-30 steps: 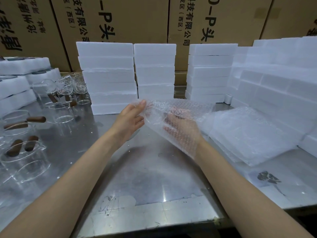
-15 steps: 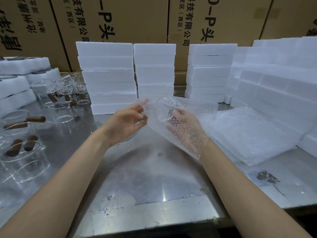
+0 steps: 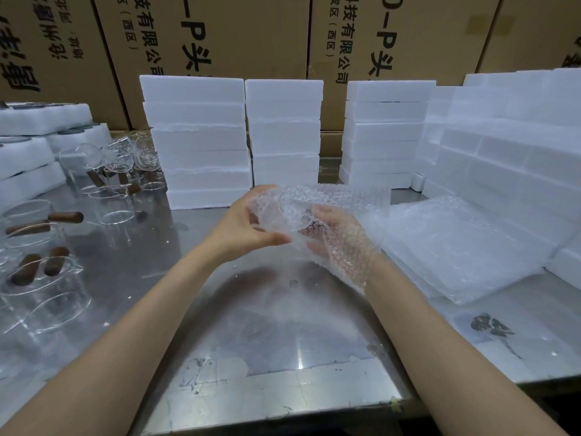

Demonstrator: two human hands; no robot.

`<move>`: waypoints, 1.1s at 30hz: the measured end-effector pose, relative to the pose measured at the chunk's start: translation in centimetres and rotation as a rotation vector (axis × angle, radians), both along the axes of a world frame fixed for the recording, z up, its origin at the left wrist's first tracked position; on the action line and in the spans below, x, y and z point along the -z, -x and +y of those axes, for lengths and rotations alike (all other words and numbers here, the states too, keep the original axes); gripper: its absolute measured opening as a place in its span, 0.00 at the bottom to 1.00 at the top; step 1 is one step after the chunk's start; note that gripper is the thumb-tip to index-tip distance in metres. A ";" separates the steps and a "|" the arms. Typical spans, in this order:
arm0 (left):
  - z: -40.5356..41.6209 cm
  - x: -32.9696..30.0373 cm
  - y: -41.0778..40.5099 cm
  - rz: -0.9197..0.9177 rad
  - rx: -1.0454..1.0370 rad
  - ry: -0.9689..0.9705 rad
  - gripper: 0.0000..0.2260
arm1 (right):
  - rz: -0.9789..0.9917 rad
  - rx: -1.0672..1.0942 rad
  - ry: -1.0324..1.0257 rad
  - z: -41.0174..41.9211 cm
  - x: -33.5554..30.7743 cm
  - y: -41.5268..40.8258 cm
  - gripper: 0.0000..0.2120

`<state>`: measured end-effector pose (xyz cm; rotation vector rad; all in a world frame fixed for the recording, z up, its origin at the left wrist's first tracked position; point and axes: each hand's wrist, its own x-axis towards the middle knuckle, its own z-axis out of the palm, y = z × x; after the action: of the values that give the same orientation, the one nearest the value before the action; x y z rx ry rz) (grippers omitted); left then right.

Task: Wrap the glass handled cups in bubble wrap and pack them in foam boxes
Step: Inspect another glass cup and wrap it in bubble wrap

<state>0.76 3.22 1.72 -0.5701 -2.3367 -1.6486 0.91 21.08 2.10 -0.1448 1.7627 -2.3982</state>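
While you look down from the head camera, your left hand (image 3: 248, 223) curls around the near end of a sheet of bubble wrap (image 3: 314, 221), fingers over the top and thumb pressed under its lower edge. Your right hand (image 3: 336, 234) lies beneath the same sheet, palm up and fingers only loosely bent, cradling the bundle; the wrap drapes over it down to the wrist. Inside the folds a glass cup (image 3: 295, 215) shows faintly, raised above the metal table (image 3: 267, 325) between your two hands, though its handle cannot be made out. To your right a stack of bubble wrap sheets (image 3: 456, 247) lies flat on the table, just beside the bundle. To your left stand more glass cups with brown handles (image 3: 47, 221), some upright and some hard to read through the glare. Behind your hands rise stacks of white foam boxes (image 3: 195, 140), with more foam along the right edge and cardboard cartons (image 3: 251, 36) behind them all.
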 end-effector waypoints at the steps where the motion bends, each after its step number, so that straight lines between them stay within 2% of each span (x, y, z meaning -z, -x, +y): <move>1: 0.1 0.0 0.0 0.038 -0.035 0.042 0.32 | -0.007 -0.005 0.004 0.0 0.0 0.0 0.07; 6: -0.1 -0.3 -0.3 0.284 -0.130 0.347 0.30 | -0.045 -0.018 -0.046 -0.1 0.3 0.1 0.06; 8: 0.0 -0.3 -0.6 0.297 -0.102 0.396 0.30 | -0.075 -0.024 -0.068 -0.2 0.3 0.0 0.07; 13: 0.0 0.0 -0.8 0.197 -0.168 0.426 0.31 | -0.068 0.010 -0.196 -0.3 -0.3 0.3 0.17; 15: -0.3 0.3 -0.2 0.145 -0.252 0.387 0.30 | -0.051 0.002 -0.115 -0.1 -0.6 0.2 0.14; 17: -0.7 0.4 0.4 0.103 -0.390 0.332 0.26 | 0.012 0.041 -0.090 0.2 -0.7 -0.1 0.07; 20: -1.9 0.3 1.2 -0.045 -0.515 0.081 0.20 | 0.215 0.203 -0.132 0.3 -1.2 -0.7 0.08; 22: -2.6 0.1 1.4 -0.152 -0.474 -0.127 0.15 | 0.304 0.334 -0.125 0.5 -1.4 -0.9 0.07; 24: -2.7 0.0 1.2 -0.230 -0.389 -0.275 0.09 | 0.288 0.427 -0.100 0.7 -1.4 -0.8 0.05; 27: -2.5 -0.4 1.1 -0.323 -0.290 -0.367 0.11 | 0.181 0.378 -0.024 0.8 -1.0 -0.6 0.01; 28: -2.3 -0.5 1.0 -0.343 -0.248 -0.375 0.14 | 0.154 0.344 -0.027 0.7 -0.8 -0.5 0.02; 30: -2.0 -0.6 0.9 -0.364 -0.167 -0.402 0.22 | 0.112 0.258 -0.079 0.2 -0.3 -0.2 0.12; 33: -1.6 -0.4 0.7 -0.373 -0.103 -0.416 0.20 | 0.025 0.108 -0.177 -0.5 0.4 0.0 0.31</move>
<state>0.08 1.59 2.10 -0.0609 -2.0948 -2.2591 0.88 20.59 1.67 -0.0589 2.0317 -2.3051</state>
